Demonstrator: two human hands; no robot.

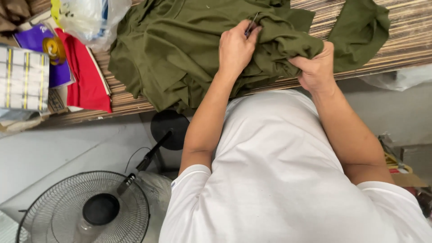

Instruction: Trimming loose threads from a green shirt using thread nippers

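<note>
Fabric fills the upper middle of the frame: an olive green garment [180, 49] heaped on the striped wooden tabletop [405, 40], its hem spilling over the near edge. I read my left hand [236, 49] as pinching a small thin metal tool [251, 24] between thumb and fingertips, its tip touching a fold, the other fingers curled in. My right hand [317, 67] is closed in a fist around a bunched ridge of the cloth, probably to keep it taut against the tool. At upper left lie a red cloth [87, 76], a purple book [36, 40] and a plastic bag [90, 18]. A floor fan [85, 211] stands at lower left.
</note>
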